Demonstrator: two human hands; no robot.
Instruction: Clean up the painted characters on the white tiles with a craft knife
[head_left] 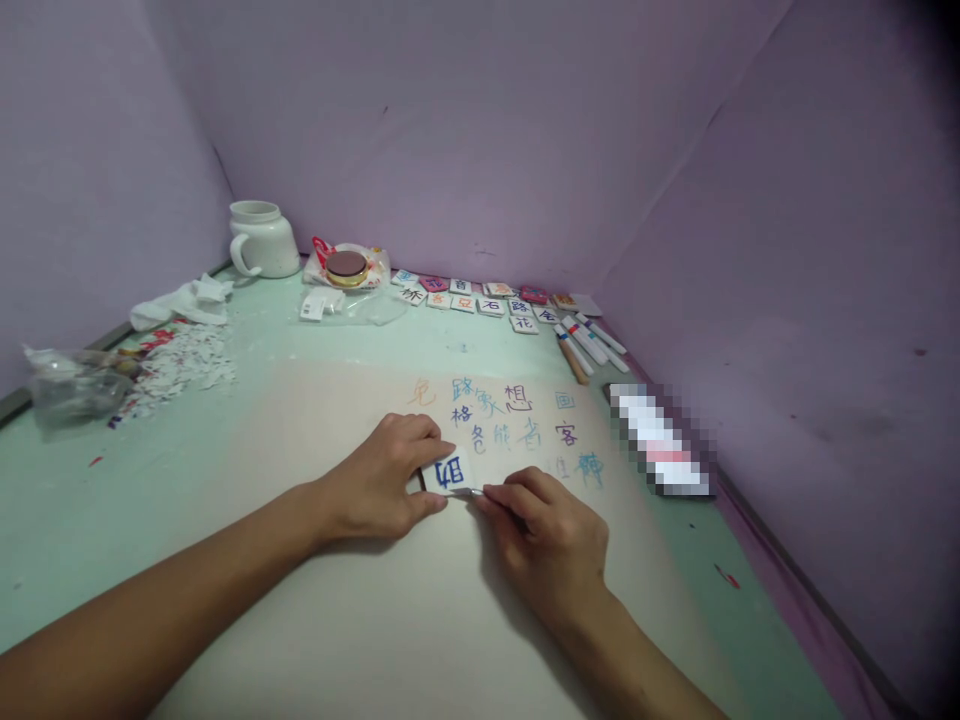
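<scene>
The left hand (390, 470) pinches a white card (451, 470) between the thumb on its near edge and the fingers on its far edge, which seems meant to keep it steady while its blue character stays uncovered. The right hand (551, 530) has thumb and fingers pressed together on a slim metal tool (474, 491), whose tip lies along the card's near edge; so short a grip probably serves fine control. The card is over the middle of a pale sheet (315, 610) marked with coloured characters; the sheet likely shields the green counter (360, 335). Finished-looking tiles (491, 306) sit in loose rows at the back, perhaps to stay readable and out of the way, with pens (586, 340) bunched just beside them on the right. A pixelated oblong (660, 440) lies near the sheet's right edge. White scraps (187, 362) are heaped at the left, apart from the hands, beside a crumpled cloth (180, 303). Of the containers, the white jug (274, 245) stands upright in the back left corner, its mouth uncovered, though its inside is hidden. A round tin (346, 266), lid on, rests on a red and white packet (315, 275); the contents of both are hidden. The clear bag (71, 385) at far left is crumpled, and what it holds is too blurred to tell.
</scene>
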